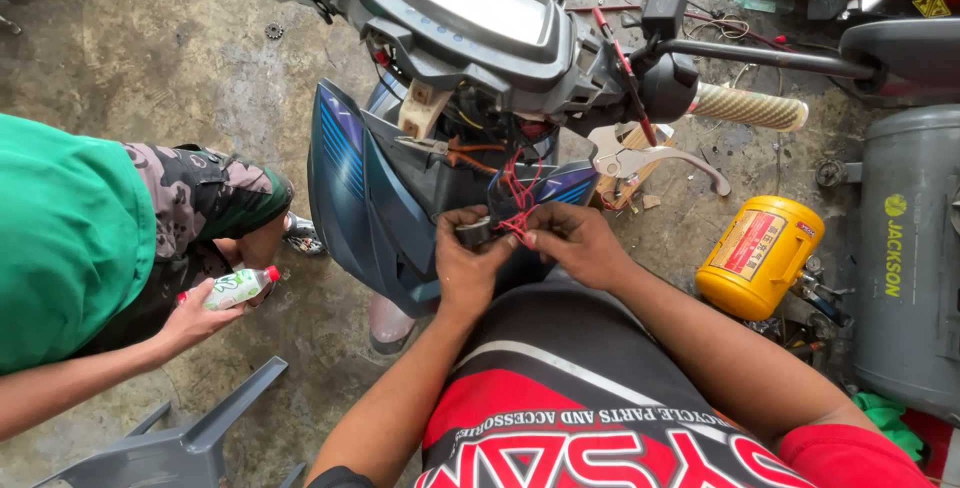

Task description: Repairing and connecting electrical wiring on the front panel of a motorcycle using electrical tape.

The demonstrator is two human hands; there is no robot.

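Hands on scooter wiring

Left hand [468,258] and right hand [578,243] meet under the scooter's handlebar, fingers of both pinching the red wires [516,206] that hang from the opened front panel [365,198]. Brake lever [650,160] just above right hand. Yellow canister [758,256] on floor to the right. Another person's hand [205,320] holds a small bottle [240,288], left.

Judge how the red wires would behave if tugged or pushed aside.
The red wires look thin and bent, so probably floppy and light. They run up into the scooter, so they would likely tug taut, not come free. Both the left hand and right hand pinch them.
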